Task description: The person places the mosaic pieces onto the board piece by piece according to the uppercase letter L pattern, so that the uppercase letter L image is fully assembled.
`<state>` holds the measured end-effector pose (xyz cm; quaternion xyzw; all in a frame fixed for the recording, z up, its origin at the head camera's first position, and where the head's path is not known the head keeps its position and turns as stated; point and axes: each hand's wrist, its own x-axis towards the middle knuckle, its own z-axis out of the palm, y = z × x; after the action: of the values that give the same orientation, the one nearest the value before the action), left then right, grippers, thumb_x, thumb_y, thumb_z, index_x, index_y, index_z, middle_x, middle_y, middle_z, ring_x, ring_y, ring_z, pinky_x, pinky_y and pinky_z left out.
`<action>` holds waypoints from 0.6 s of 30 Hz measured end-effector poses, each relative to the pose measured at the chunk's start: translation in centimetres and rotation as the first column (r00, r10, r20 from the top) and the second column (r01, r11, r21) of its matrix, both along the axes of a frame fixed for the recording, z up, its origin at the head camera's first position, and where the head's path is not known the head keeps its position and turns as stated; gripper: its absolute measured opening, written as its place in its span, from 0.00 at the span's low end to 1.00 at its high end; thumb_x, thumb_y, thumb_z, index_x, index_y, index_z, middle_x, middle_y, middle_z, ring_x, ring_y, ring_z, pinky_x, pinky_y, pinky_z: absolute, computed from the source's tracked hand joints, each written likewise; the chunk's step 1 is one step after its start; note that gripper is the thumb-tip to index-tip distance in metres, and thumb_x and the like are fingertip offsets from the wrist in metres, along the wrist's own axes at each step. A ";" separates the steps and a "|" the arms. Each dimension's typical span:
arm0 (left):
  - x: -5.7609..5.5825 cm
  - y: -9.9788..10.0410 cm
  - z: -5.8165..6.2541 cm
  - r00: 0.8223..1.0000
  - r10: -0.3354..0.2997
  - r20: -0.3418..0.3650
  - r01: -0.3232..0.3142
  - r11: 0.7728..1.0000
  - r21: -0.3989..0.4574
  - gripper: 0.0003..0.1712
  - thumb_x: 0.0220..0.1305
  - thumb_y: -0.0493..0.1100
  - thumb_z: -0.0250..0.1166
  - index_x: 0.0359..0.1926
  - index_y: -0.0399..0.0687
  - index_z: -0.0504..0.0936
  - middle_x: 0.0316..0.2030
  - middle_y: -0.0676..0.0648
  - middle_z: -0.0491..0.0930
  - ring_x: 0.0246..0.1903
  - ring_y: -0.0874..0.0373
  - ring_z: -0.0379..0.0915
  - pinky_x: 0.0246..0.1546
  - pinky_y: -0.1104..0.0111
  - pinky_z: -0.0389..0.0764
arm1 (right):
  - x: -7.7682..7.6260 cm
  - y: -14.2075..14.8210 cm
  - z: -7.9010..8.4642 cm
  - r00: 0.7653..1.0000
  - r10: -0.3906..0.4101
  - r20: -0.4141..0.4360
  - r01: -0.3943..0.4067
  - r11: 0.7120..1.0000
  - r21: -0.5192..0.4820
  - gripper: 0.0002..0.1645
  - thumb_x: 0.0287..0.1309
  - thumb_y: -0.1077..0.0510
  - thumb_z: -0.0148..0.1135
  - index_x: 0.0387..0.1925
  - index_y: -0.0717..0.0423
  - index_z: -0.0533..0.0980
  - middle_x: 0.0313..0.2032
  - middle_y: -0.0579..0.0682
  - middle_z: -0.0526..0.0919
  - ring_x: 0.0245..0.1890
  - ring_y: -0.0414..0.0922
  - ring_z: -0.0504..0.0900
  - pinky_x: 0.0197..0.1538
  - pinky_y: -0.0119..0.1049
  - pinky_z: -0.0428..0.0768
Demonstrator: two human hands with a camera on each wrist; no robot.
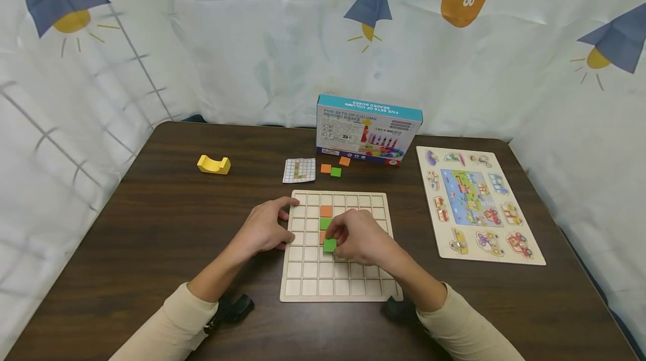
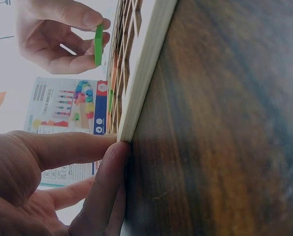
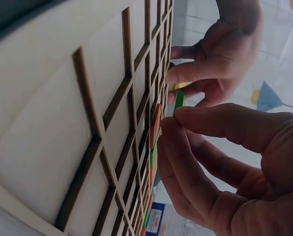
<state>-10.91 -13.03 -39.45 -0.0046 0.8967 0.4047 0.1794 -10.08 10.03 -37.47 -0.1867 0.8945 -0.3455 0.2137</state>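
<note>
A pale wooden grid board [image 1: 310, 288] lies on the table. In its left-middle column sit an orange tile [image 1: 326, 211], a green tile [image 1: 325, 223] and a second orange tile [image 1: 322, 236], partly hidden by fingers. My right hand [image 1: 360, 237] pinches another green tile [image 1: 330, 245] between thumb and fingertips, just below that orange one. Seen from the left wrist, this held green tile [image 2: 98, 45] is raised off the board, edge-on. My left hand [image 1: 264, 225] rests at the board's left side, thumb and fingers spread, fingertips touching the edge.
Behind the board are a small pattern card [image 1: 300, 170], two loose orange tiles [image 1: 326, 169] and a loose green tile [image 1: 336, 172]. A toy box [image 1: 368, 128] stands at the back. A yellow curved block [image 1: 213, 165] is left; a picture puzzle board [image 1: 431, 204] lies right.
</note>
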 end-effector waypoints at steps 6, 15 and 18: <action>0.0 -0.1 0.0 1.000 0.000 0.004 0.000 1.000 -0.003 0.43 0.50 0.27 0.71 0.69 0.50 0.76 0.49 0.38 0.77 0.17 0.57 0.81 0.21 0.66 0.86 | 0.2 -0.2 0.0 0.999 0.036 0.001 -0.036 0.999 0.007 0.14 0.45 0.71 0.76 0.35 0.56 0.86 0.28 0.46 0.84 0.30 0.39 0.79 0.35 0.32 0.80; 0.0 0.0 0.1 1.000 -0.002 0.002 0.002 1.000 0.001 0.43 0.50 0.27 0.71 0.69 0.49 0.76 0.49 0.37 0.77 0.17 0.58 0.82 0.21 0.66 0.86 | 0.4 -0.6 -0.5 0.999 0.052 0.013 -0.052 0.998 0.027 0.13 0.45 0.71 0.78 0.33 0.55 0.85 0.28 0.46 0.84 0.29 0.40 0.79 0.35 0.31 0.81; 0.0 0.0 0.1 1.000 -0.001 0.004 0.001 1.000 0.005 0.43 0.50 0.26 0.71 0.69 0.49 0.76 0.49 0.37 0.77 0.17 0.57 0.82 0.21 0.66 0.86 | 0.5 -0.7 -0.6 0.999 0.051 0.012 -0.051 0.998 0.028 0.13 0.45 0.71 0.79 0.33 0.55 0.86 0.28 0.45 0.84 0.29 0.40 0.79 0.35 0.31 0.81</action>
<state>-10.94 -12.99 -39.36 -0.0045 0.8953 0.4068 0.1816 -9.58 9.36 -38.07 -0.2046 0.8931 -0.3282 0.2300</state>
